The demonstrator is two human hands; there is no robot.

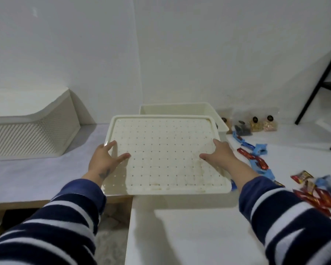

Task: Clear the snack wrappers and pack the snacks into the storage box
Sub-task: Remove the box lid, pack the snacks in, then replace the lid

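**Both hands on the perforated lid, storage box behind it**

The left hand [105,159] holds the left edge of the cream perforated lid [166,155], its thumb lying on the top face and a finger along the rim; the other fingers are hidden beneath. The right hand [219,154] holds the right edge the same way, thumb on top and fingers spread over the rim. Each grip is grasping the lid, which sits between the two hands, tilted slightly and raised above the tabletop [189,236], casting a shadow below its near edge. Both arms wear navy sleeves with white stripes [52,226].

Just behind the lid stands the open cream storage box [180,109], its near wall hidden by the lid's far edge.

To the right of the right hand, snack wrappers lie scattered on the tabletop: blue wrappers [256,148] nearest the box corner, red wrappers [254,159] just beside the wrist, and more red wrappers [317,196] further out near the right sleeve. Behind these, against the wall [199,54], stands a row of small clear snack bags [256,123] with dark round labels, just beside the box's right wall.

A black metal frame [317,87] leans in at the far right. To the left, on a lower grey surface, sits a cream perforated basket [33,132], well apart from the left hand.
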